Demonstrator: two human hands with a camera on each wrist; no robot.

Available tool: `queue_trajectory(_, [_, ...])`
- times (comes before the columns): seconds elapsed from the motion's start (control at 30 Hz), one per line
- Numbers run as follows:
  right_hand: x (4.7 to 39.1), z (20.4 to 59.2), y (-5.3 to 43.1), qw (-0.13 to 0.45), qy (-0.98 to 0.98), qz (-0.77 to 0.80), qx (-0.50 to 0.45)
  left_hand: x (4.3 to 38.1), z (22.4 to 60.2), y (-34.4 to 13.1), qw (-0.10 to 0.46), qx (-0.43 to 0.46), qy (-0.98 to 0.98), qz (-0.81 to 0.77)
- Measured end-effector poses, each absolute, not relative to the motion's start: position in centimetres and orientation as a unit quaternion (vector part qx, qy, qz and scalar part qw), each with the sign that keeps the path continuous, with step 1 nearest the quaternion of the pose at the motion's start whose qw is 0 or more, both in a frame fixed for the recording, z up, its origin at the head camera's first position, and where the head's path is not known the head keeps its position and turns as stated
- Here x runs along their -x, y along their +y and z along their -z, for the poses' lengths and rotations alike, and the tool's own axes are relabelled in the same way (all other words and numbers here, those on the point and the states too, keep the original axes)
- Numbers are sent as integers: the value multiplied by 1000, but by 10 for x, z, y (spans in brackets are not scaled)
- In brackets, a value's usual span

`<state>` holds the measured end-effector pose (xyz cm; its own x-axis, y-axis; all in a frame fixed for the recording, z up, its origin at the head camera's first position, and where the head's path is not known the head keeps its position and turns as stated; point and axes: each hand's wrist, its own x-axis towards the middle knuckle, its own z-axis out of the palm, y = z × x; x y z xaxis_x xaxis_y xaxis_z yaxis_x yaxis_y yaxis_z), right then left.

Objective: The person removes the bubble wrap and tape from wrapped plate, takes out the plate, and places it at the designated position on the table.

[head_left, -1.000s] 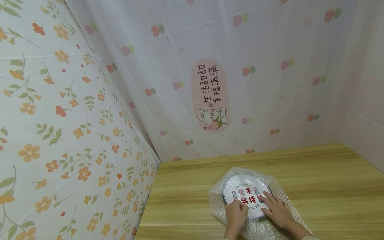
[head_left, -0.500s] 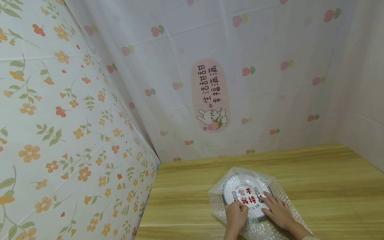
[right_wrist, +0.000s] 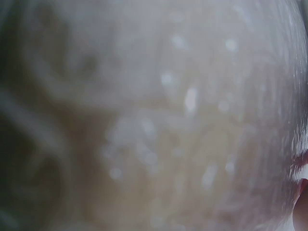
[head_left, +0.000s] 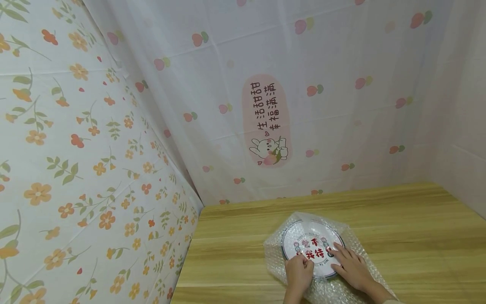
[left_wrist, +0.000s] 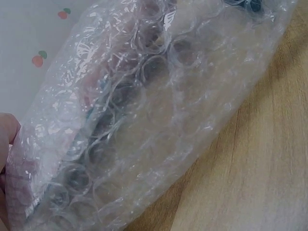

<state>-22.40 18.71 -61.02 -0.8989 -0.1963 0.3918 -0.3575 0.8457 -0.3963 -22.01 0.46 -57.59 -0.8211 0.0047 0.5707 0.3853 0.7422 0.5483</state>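
Note:
A round white plate (head_left: 318, 266) with a blue rim, red characters and small figures lies within clear bubble wrap (head_left: 274, 249) on the wooden table. At its near-left edge, my left hand (head_left: 298, 272) has its fingers curled and pinches the wrap. My right hand (head_left: 353, 267) rests with spread fingers over the plate's right side. Bubble wrap (left_wrist: 183, 110) fills much of the left wrist view, with part of the left hand (left_wrist: 6, 132) at the left edge. Blurred bubble wrap (right_wrist: 168, 120) covers most of the right wrist view; a fingertip (right_wrist: 301, 207) shows at the right.
The wood-grain table (head_left: 231, 240) runs back to a white curtain (head_left: 338, 126) printed with fruit and a rabbit patch. A floral cloth (head_left: 95, 169) hangs along the left side. Another pale curtain (head_left: 463, 126) closes off the right.

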Motion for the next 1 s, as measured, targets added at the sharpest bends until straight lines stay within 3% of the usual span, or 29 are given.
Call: queue_trajectory(1.0, [223, 608, 187, 143, -954, -226, -135, 217, 576, 1, 279, 90, -890, 349])
